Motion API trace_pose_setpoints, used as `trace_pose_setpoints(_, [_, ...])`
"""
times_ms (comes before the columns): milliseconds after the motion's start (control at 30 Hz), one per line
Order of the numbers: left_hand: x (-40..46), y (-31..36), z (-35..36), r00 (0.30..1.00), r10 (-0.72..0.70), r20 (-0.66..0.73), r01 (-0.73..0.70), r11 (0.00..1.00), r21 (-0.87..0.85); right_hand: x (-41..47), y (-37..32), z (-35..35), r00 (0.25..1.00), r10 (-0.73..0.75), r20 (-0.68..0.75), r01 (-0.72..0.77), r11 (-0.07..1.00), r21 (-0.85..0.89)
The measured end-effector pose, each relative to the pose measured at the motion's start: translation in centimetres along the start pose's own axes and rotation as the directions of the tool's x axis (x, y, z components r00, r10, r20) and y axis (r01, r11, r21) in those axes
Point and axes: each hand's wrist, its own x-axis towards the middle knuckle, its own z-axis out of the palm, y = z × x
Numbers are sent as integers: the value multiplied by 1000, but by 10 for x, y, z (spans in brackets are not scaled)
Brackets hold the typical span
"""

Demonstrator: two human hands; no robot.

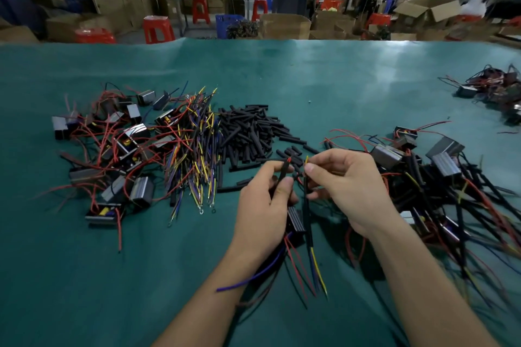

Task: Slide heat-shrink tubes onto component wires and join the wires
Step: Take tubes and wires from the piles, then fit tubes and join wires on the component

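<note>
My left hand [263, 200] pinches a black heat-shrink tube [282, 175] with a red wire tip poking out of its top. Below that hand hangs a small black component [296, 219] with red and blue wires trailing toward me. My right hand [342, 187] pinches a yellow-tipped wire [306, 161] that runs down through a second black tube [308, 217]; yellow and blue wires come out of its lower end. The two wire tips stand close together, a little apart, above the green cloth [141, 276].
A heap of loose black tubes [248, 132] lies just beyond my hands. Left of it are a bundle of yellow and blue wires [194, 149] and a pile of components with red wires [112, 149]. Components with tubes on their wires [451, 191] are piled on the right.
</note>
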Motion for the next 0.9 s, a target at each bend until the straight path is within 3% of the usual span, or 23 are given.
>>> trace_pose_setpoints(100, [-1,1,0,1000,-13,-6,13,1000,-3,0,1,2,1000,-9,-6,8,999,-42])
trace_pose_setpoints(467, [2,-1,1,996,-80,-34,76,993,-90,3,2,10,988,77,-131,-72,996,46])
trace_pose_setpoints(900, [3,-4,1,997,-61,-47,57,995,-79,-3,-9,11,981,196,-5,-188,949,254])
